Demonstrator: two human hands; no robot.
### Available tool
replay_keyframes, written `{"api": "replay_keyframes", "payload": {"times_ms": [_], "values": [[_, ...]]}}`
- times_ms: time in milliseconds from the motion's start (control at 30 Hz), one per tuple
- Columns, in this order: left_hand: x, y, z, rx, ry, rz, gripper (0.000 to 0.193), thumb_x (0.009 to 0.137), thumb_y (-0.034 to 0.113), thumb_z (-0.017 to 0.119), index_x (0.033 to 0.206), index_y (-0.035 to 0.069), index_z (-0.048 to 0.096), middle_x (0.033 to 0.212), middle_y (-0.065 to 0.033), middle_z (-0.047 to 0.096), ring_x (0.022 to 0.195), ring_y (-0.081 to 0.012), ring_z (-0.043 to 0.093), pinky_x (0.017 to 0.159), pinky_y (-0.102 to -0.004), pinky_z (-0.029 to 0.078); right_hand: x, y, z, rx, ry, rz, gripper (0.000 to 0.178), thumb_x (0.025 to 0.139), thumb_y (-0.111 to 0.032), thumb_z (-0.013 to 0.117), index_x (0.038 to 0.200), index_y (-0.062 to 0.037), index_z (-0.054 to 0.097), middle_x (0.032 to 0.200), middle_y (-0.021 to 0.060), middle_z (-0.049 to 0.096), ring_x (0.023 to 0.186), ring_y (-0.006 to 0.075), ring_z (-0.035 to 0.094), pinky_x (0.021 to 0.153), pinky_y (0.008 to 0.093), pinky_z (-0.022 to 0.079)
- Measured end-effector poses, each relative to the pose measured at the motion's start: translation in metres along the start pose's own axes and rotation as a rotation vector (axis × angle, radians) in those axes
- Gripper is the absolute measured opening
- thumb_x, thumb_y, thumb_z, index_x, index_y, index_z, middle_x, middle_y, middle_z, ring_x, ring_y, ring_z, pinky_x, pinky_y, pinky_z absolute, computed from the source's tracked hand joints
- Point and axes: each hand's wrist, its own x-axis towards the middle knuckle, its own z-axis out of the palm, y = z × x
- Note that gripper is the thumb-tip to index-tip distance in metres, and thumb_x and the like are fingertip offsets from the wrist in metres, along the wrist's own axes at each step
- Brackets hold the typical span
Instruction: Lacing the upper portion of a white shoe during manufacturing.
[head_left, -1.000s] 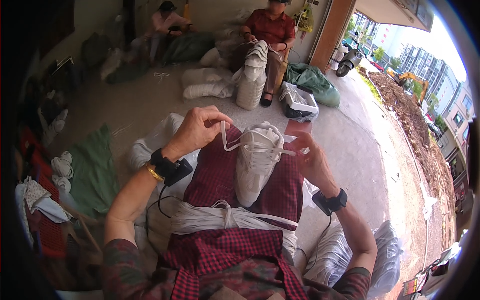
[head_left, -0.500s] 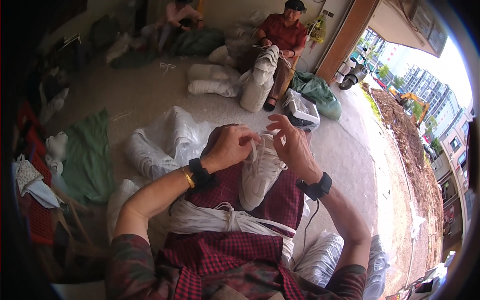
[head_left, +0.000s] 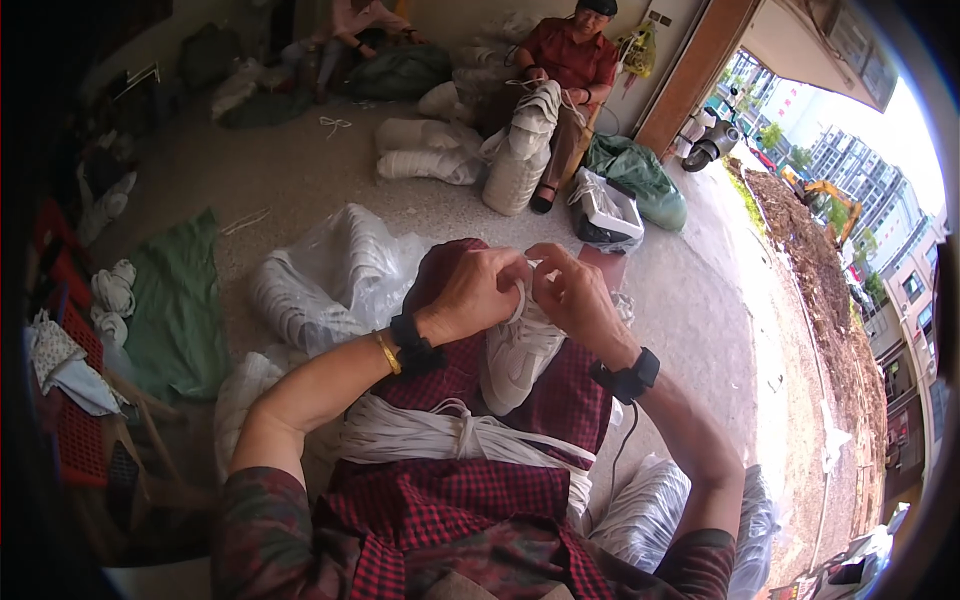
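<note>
A white lace-up shoe (head_left: 520,362) lies on my lap, on a red-and-black checked apron (head_left: 425,505), its toe towards me. Over its upper part, my left hand (head_left: 482,290) is closed in a pinch on a white shoelace (head_left: 519,300) that loops below the fingertips. Close beside it, my right hand (head_left: 577,300) has its fingers curled together at the same lace, a bit of white showing between the two hands. Both hands cover the shoe's upper end. A tied bundle of white laces (head_left: 430,436) lies across my lap, nearer my waist.
Plastic-wrapped stacks of white shoes (head_left: 335,275) stand at the left, and another wrapped stack (head_left: 645,510) at the right. A green cloth (head_left: 175,310) lies near a red basket (head_left: 80,430). Ahead sits a person in a red shirt (head_left: 570,55), near a white box (head_left: 608,208).
My right hand has gone from spread fingers to curled ones and moved in against the left hand. The left hand has shifted slightly right. The shoe stays on my lap.
</note>
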Motion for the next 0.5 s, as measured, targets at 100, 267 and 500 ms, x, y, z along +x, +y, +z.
{"api": "replay_keyframes", "payload": {"times_ms": [100, 267, 500], "values": [[0.006, 0.002, 0.000, 0.037, -0.019, -0.025, 0.015, 0.079, -0.003, 0.061, 0.093, 0.001, 0.065, 0.073, -0.0030, 0.068, 0.064, -0.0066, 0.062, 0.059, -0.0266, 0.050, -0.002, 0.001, 0.002, 0.015, 0.082, 0.034, 0.045, 0.075, 0.007, 0.060, 0.119, -0.0024, 0.057, 0.083, 0.0133, 0.070, 0.070, 0.0275, 0.069, 0.062, 0.0367, 0.052], [0.010, -0.015, -0.011, -0.065, -0.147, -0.413, 0.015, 0.087, 0.015, 0.077, 0.088, 0.001, 0.070, 0.078, -0.0029, 0.072, 0.069, -0.0034, 0.063, 0.060, -0.0211, 0.050, 0.003, 0.001, 0.003, 0.059, 0.037, 0.091, 0.044, 0.075, 0.006, 0.061, 0.118, -0.0032, 0.058, 0.087, 0.0148, 0.070, 0.070, 0.0300, 0.069, 0.063, 0.0383, 0.052], [0.005, -0.019, -0.015, -0.040, -0.059, -0.248, 0.018, 0.094, 0.017, 0.068, 0.095, -0.001, 0.070, 0.081, -0.0044, 0.072, 0.073, -0.0060, 0.064, 0.064, -0.0225, 0.052, 0.004, 0.006, -0.004, -0.278, -0.022, -0.038, 0.032, 0.076, 0.008, 0.059, 0.105, 0.0000, 0.046, 0.086, 0.0219, 0.065, 0.077, 0.0425, 0.065, 0.064, 0.0477, 0.051]]}}
